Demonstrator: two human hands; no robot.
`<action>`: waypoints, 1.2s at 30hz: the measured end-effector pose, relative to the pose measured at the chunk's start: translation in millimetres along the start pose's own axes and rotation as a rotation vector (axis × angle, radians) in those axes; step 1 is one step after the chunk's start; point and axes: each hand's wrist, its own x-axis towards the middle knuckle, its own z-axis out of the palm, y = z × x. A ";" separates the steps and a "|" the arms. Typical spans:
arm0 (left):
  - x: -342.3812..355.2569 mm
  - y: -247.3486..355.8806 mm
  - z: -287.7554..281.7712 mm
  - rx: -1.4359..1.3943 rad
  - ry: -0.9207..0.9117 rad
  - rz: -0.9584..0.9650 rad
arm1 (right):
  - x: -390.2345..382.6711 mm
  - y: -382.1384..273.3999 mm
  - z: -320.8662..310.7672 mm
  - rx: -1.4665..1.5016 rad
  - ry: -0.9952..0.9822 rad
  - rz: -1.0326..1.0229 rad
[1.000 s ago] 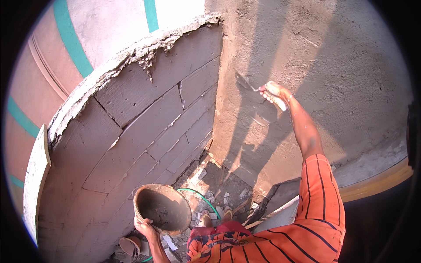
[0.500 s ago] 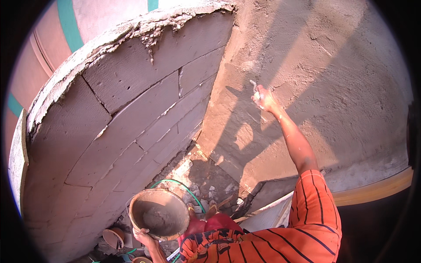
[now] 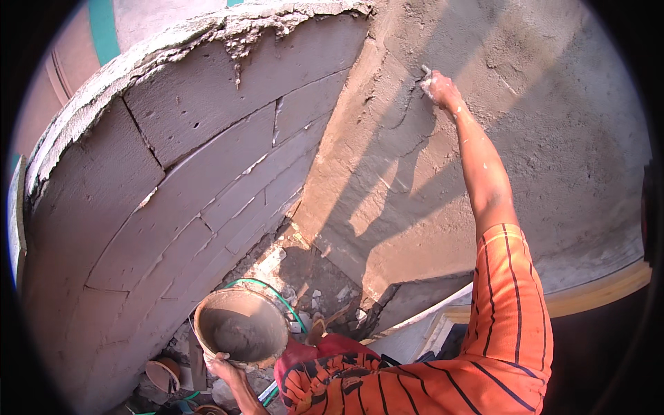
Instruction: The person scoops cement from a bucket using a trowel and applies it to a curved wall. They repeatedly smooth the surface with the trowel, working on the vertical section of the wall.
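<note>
My left hand (image 3: 218,365) grips the lower rim of a mud-stained bucket (image 3: 241,328), held low at my front with wet grey mortar inside. My right hand (image 3: 440,90) is raised high on the plastered wall (image 3: 553,159), closed on a trowel (image 3: 426,72); only its handle shows clearly, and the blade is hard to tell from the grey plaster. Wet, uneven mortar lies around and below that hand. A wall of grey blocks (image 3: 194,124) with a crumbling top edge meets the plastered wall in the corner to my left.
Rubble (image 3: 315,297), a green hose (image 3: 273,289) and a terracotta container (image 3: 162,375) lie on the ground at the wall's foot. A wooden strip (image 3: 602,290) runs at the lower right. Beyond the block wall is a pink surface (image 3: 152,28) with green stripes.
My right hand with the trowel first moved down and left, then up and right to higher on the wall. The view has shifted, with the bucket still in my left hand.
</note>
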 end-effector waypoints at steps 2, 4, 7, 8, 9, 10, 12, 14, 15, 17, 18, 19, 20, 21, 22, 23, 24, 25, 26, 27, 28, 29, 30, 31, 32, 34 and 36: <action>-4.3 3.6 2.8 -0.030 -0.030 0.021 | 24.1 30.2 -35.8 0.078 0.106 -0.045; -11.4 4.5 -5.5 -0.043 -0.011 0.032 | 15.3 7.1 -81.9 0.221 0.138 -0.003; -8.4 -9.0 -20.9 0.003 0.001 0.014 | 28.2 14.7 -102.3 0.135 0.277 -0.066; -7.8 -16.3 -28.1 0.006 0.003 0.012 | 33.9 24.0 -96.8 0.075 0.306 -0.105; -8.7 -22.0 -34.8 0.002 0.028 0.031 | 24.4 8.5 -72.0 0.086 0.267 -0.151; -6.9 -26.6 -43.5 -0.006 0.044 0.048 | -0.6 -12.2 -43.7 0.092 0.236 -0.193; -16.1 -22.0 -35.5 -0.007 0.041 0.027 | -46.5 -24.9 38.4 -0.073 0.004 -0.176; -35.5 0.7 -20.3 0.031 0.073 -0.002 | -90.3 -17.2 117.0 -0.259 -0.240 -0.150; -45.8 9.7 -11.2 -0.069 0.044 -0.014 | -99.2 1.2 154.8 -0.382 -0.343 -0.209; -47.2 12.9 -13.9 -0.057 0.050 -0.010 | -98.9 45.7 195.2 -0.276 -0.223 0.051; -46.7 13.6 -18.5 -0.047 0.037 0.000 | -94.2 41.3 173.5 -0.275 -0.207 0.018; -43.8 9.9 -27.1 -0.031 0.054 0.016 | -88.2 27.0 136.3 -0.277 -0.194 -0.020; -34.8 -0.1 -33.5 -0.006 0.049 0.012 | -77.6 27.0 109.9 -0.242 -0.117 0.012; -31.7 -7.3 -38.2 0.025 0.048 0.010 | -73.6 17.0 74.0 -0.208 -0.106 0.005; -30.7 -7.5 -29.2 0.038 0.041 0.014 | -59.9 21.8 44.8 -0.183 -0.065 0.035; -23.5 -14.8 -32.5 0.054 0.037 0.029 | -44.8 31.6 19.3 -0.160 -0.007 0.012; -15.9 -22.3 -37.0 0.065 0.039 0.043 | -31.5 42.7 -5.6 -0.140 0.053 -0.021; -14.0 -26.3 -32.6 -0.027 0.062 0.014 | -20.3 52.0 -33.0 -0.132 0.095 -0.025; -14.0 -26.1 -26.0 -0.064 0.024 0.019 | -11.7 62.6 -59.3 -0.125 0.133 -0.026; -14.8 -23.2 -20.8 -0.095 -0.015 0.023 | -3.5 71.5 -85.5 -0.064 0.168 0.011; -17.8 -19.5 -15.7 -0.120 -0.049 0.026 | 2.8 76.4 -109.2 -0.001 0.195 0.048; -21.4 -13.0 -6.1 -0.133 -0.103 0.026 | 4.9 75.2 -131.6 -0.046 0.298 0.018; -27.2 -3.9 10.7 -0.180 -0.105 0.030 | 2.1 68.2 -146.5 -0.081 0.386 -0.018; -30.2 2.5 21.9 -0.171 -0.102 0.049 | -7.6 56.3 -160.2 -0.018 0.356 -0.088; -25.9 0.4 29.2 -0.154 -0.105 0.019 | -22.8 52.1 -175.0 0.033 0.329 -0.141; -39.6 22.0 61.9 -0.078 -0.141 0.121 | -79.4 2.9 -145.7 0.127 0.180 -0.314; -35.1 23.3 75.2 -0.014 -0.209 0.096 | -173.3 -62.9 -111.0 0.151 -0.137 -0.423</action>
